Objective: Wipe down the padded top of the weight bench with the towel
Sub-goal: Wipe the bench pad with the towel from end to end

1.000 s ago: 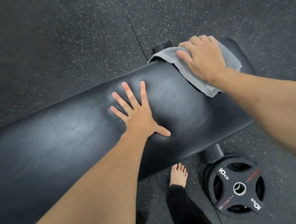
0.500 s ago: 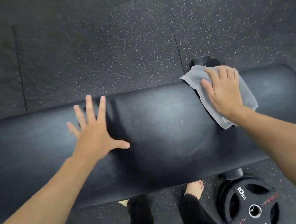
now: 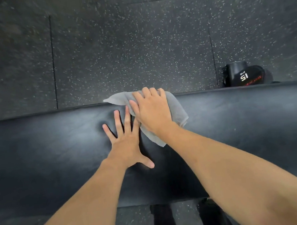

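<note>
The black padded bench top [image 3: 245, 130] runs across the whole view from left to right. A grey towel [image 3: 177, 109] lies on the pad near its far edge, a corner hanging past that edge. My right hand [image 3: 153, 110] presses flat on the towel, fingers curled over its far side. My left hand [image 3: 127, 141] rests flat on the bare pad just left of the towel, fingers spread, its index finger touching my right hand's thumb side.
Dark speckled rubber floor tiles [image 3: 129, 50] lie beyond the bench. A black 15 kg weight plate [image 3: 245, 75] sits on the floor behind the bench at the right. My dark-trousered legs [image 3: 163, 219] show below the near edge.
My right hand has slid the towel leftward along the pad's far edge until it meets my left hand. The view has shifted, and the 10 kg plate by my feet has left the frame.
</note>
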`<action>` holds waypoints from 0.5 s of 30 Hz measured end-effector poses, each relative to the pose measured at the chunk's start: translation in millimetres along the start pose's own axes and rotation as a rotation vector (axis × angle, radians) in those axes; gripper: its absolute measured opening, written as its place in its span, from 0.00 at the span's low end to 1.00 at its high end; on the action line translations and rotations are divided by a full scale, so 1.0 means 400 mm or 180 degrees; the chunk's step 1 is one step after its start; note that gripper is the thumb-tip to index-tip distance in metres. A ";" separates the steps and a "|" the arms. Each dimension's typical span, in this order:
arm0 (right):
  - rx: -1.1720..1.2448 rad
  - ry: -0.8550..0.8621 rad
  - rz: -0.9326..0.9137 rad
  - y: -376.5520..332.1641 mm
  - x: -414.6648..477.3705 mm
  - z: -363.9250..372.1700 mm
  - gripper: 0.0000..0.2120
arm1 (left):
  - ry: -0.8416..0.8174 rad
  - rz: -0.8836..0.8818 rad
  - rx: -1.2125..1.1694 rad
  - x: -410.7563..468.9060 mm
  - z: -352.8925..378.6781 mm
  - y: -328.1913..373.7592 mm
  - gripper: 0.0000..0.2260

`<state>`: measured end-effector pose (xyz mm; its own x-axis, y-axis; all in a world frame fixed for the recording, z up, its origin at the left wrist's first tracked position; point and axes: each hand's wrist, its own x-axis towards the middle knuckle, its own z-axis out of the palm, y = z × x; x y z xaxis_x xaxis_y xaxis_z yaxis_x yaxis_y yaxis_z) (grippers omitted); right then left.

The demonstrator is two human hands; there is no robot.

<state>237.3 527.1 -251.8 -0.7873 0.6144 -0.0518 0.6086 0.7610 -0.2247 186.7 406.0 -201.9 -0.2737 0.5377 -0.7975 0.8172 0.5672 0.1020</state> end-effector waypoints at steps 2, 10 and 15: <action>-0.0043 -0.0013 -0.0244 0.028 -0.007 -0.001 0.20 | 0.0007 0.0025 -0.0035 0.000 0.000 -0.002 0.75; 0.0054 0.0429 0.0652 0.225 -0.115 -0.040 0.17 | 0.0163 0.0205 -0.0137 -0.013 0.006 -0.007 0.77; 0.0061 0.0427 0.0954 0.228 -0.161 -0.034 0.22 | 0.0555 0.0560 -0.0277 -0.033 0.005 -0.078 0.68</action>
<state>344.8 560.0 -255.7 -0.5525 0.8334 0.0100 0.8084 0.5387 -0.2373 165.6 380.0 -195.7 -0.2207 0.7278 -0.6493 0.8154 0.5030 0.2867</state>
